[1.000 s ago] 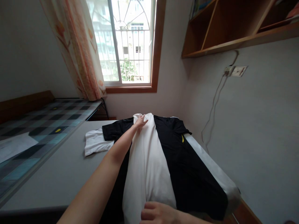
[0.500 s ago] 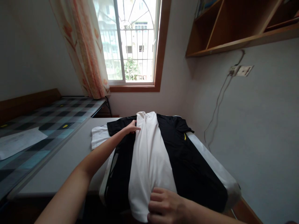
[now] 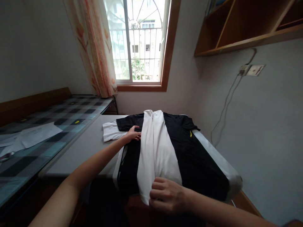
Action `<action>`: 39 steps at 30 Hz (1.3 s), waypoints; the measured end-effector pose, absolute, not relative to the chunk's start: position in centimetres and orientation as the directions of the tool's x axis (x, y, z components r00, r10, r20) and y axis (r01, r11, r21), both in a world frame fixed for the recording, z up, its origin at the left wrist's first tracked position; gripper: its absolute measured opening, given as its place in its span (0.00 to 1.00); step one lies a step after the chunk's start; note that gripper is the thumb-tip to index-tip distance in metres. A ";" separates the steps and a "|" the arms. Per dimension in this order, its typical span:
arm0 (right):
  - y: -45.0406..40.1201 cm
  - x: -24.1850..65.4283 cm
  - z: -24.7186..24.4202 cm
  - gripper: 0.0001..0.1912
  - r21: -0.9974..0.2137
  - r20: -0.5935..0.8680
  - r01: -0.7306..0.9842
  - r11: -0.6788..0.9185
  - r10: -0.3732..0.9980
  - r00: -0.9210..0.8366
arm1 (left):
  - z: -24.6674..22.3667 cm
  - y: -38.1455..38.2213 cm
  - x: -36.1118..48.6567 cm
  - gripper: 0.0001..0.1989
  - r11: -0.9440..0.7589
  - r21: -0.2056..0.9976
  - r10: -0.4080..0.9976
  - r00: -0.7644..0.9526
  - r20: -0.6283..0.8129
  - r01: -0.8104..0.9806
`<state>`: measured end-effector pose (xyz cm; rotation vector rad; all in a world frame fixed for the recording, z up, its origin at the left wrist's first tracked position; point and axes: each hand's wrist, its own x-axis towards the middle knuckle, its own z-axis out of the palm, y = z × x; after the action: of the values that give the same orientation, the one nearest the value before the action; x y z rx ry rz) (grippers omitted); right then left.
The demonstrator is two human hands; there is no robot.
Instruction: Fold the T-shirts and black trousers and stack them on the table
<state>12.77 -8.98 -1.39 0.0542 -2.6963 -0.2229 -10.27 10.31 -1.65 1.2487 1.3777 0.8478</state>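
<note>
From the head camera, the only view, I see two bare arms reaching over a grey tabletop [image 3: 90,151] toward a window [image 3: 144,53]. Lying lengthwise on it is a black garment [image 3: 199,160], short sleeves pointing out to either side, and along its middle runs a long strip of white cloth [image 3: 163,154], narrow at the far end and wider near the person. The left hand [image 3: 133,135] is beside the strip's left edge, over the black fabric, its fingers loosely spread and gripping nothing that I can make out. The right hand [image 3: 167,196] is curled into a fist at the strip's near end, apparently pinching the white hem, though the fingertips are hidden. That near end droops past the front edge of the tabletop, and here I would worry most: its hanging weight could drag the strip forward if the fist let go. A hard pull by that same fist could skew the white cloth, since nothing visible pins its far end. The soft lengthwise crease down its middle might then deepen into a wrinkle. A careless sweep of the left hand could bunch the black fabric beneath, or catch the white sleeve [image 3: 111,130] poking out at the far left. The black garment also reaches the front edge, so it too could slip if tugged.
</note>
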 end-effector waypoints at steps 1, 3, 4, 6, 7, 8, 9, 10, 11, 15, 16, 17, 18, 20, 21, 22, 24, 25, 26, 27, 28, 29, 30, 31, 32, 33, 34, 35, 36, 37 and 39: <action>-9.0 13.0 -1.4 0.08 0.170 0.414 0.006 0.985 -0.066 -0.908 | -1.5 9.9 -10.3 0.33 0.208 0.944 0.962 0.122 -0.245 0.257; -9.1 13.4 -1.6 0.08 0.173 0.407 0.031 0.984 -0.043 -0.913 | -1.2 9.0 -10.3 0.33 0.181 0.932 0.951 0.187 -0.247 0.315; -9.1 13.7 -1.8 0.07 0.171 0.406 0.044 0.984 -0.029 -0.914 | -1.1 8.5 -10.3 0.34 0.156 0.930 0.947 0.217 -0.236 0.332; -9.2 14.1 -2.2 0.07 0.163 0.409 0.077 0.984 0.004 -0.913 | -0.8 7.7 -10.2 0.34 0.093 0.938 0.945 0.267 -0.189 0.335; -9.2 14.3 -2.3 0.06 0.159 0.413 0.094 0.983 0.021 -0.911 | -0.7 7.3 -10.1 0.34 0.053 0.942 0.946 0.286 -0.154 0.331; -9.3 14.4 -2.4 0.06 0.154 0.417 0.112 0.982 0.038 -0.908 | -0.6 7.0 -10.0 0.33 0.002 0.943 0.950 0.295 -0.105 0.332; -9.5 14.4 -2.5 0.06 0.150 0.423 0.129 0.980 0.054 -0.905 | -0.5 6.6 -10.0 0.32 -0.061 0.937 0.957 0.288 -0.044 0.345; -9.6 14.4 -2.6 0.05 0.147 0.430 0.144 0.979 0.068 -0.900 | -0.4 6.2 -9.9 0.30 -0.131 0.918 0.963 0.269 0.028 0.374; -9.8 14.4 -2.6 0.05 0.142 0.436 0.159 0.977 0.082 -0.896 | -0.4 5.6 -9.8 0.28 -0.204 0.887 0.962 0.251 0.104 0.415; -10.6 14.2 -2.4 0.06 0.114 0.467 0.213 0.970 0.136 -0.873 | -0.2 1.9 -9.8 0.15 -0.456 0.696 0.889 0.324 0.324 0.554; -10.8 14.1 -2.3 0.05 0.109 0.477 0.224 0.969 0.146 -0.867 | -0.2 0.5 -9.9 0.11 -0.511 0.657 0.856 0.398 0.329 0.555; -10.9 14.0 -2.2 0.05 0.106 0.491 0.235 0.966 0.155 -0.857 | -0.2 -1.0 -9.9 0.08 -0.564 0.625 0.815 0.485 0.316 0.540; -10.9 14.0 -2.2 0.05 0.104 0.510 0.247 0.963 0.162 -0.845 | -0.3 -2.6 -10.0 0.07 -0.609 0.600 0.773 0.559 0.301 0.519; -11.0 13.8 -2.1 0.04 0.096 0.558 0.279 0.955 0.181 -0.810 | -1.0 -5.9 -10.2 0.11 -0.658 0.546 0.733 0.610 0.302 0.520; -11.0 13.6 -2.0 0.03 0.089 0.586 0.297 0.951 0.191 -0.788 | -1.5 -7.5 -10.1 0.12 -0.660 0.519 0.742 0.580 0.336 0.544; -11.0 13.4 -2.0 0.03 0.082 0.611 0.311 0.947 0.199 -0.766 | -2.2 -8.9 -10.1 0.13 -0.659 0.492 0.750 0.547 0.373 0.569; -11.1 12.9 -2.0 0.02 0.064 0.652 0.327 0.943 0.209 -0.729 | -3.8 -11.2 -9.7 0.24 -0.653 0.413 0.751 0.472 0.463 0.635; -11.2 12.5 -2.1 0.01 0.053 0.671 0.331 0.942 0.212 -0.711 | -4.6 -12.0 -9.4 0.27 -0.631 0.377 0.755 0.423 0.502 0.678; -11.3 12.2 -2.1 0.01 0.042 0.686 0.336 0.941 0.217 -0.694 | -5.4 -12.5 -9.1 0.29 -0.610 0.343 0.753 0.386 0.534 0.715; -11.4 12.0 -2.1 0.02 0.032 0.699 0.342 0.939 0.224 -0.680 | -6.1 -12.9 -8.9 0.28 -0.592 0.315 0.748 0.361 0.557 0.741; -11.5 11.8 -2.1 0.01 0.027 0.705 0.348 0.937 0.229 -0.671 | -6.6 -13.1 -8.6 0.27 -0.579 0.293 0.743 0.344 0.573 0.761; -11.6 11.7 -2.1 0.01 0.029 0.705 0.353 0.935 0.232 -0.670 | -7.0 -13.3 -8.5 0.24 -0.572 0.275 0.738 0.339 0.584 0.773; -11.7 11.7 -2.0 0.01 0.040 0.698 0.355 0.934 0.228 -0.679 | -7.2 -13.4 -8.4 0.21 -0.573 0.258 0.731 0.342 0.591 0.778; -11.7 11.8 -1.9 0.02 0.063 0.681 0.352 0.934 0.217 -0.699 | -7.2 -13.5 -8.5 0.18 -0.578 0.242 0.721 0.349 0.598 0.779; -11.7 12.1 -1.8 0.02 0.096 0.656 0.342 0.935 0.199 -0.728 | -7.2 -13.6 -8.6 0.16 -0.588 0.228 0.711 0.361 0.604 0.776; -11.7 12.4 -1.7 0.02 0.134 0.622 0.326 0.936 0.176 -0.763 | -7.1 -13.7 -8.8 0.14 -0.601 0.216 0.698 0.375 0.610 0.769; -11.7 12.8 -1.6 0.03 0.173 0.581 0.305 0.937 0.153 -0.800 | -7.0 -13.8 -9.1 0.11 -0.617 0.206 0.685 0.390 0.616 0.759; -11.7 13.1 -1.6 0.04 0.208 0.535 0.282 0.937 0.132 -0.834 | -7.0 -14.0 -9.3 0.09 -0.634 0.199 0.672 0.405 0.620 0.748; -11.7 13.5 -1.6 0.05 0.236 0.488 0.260 0.936 0.118 -0.865 | -7.0 -14.1 -9.5 0.06 -0.649 0.194 0.660 0.418 0.624 0.735; -11.6 13.8 -1.6 0.06 0.256 0.445 0.243 0.936 0.109 -0.889 | -7.0 -14.3 -9.7 0.05 -0.664 0.189 0.649 0.432 0.627 0.723; -11.6 14.1 -1.9 0.07 0.284 0.382 0.221 0.933 0.102 -0.919 | -7.2 -14.4 -9.9 0.06 -0.694 0.179 0.626 0.461 0.629 0.698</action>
<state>14.06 -11.62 -1.86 -0.2357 -2.7236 -0.4590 -9.89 -14.42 -7.17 2.7722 1.2605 1.1210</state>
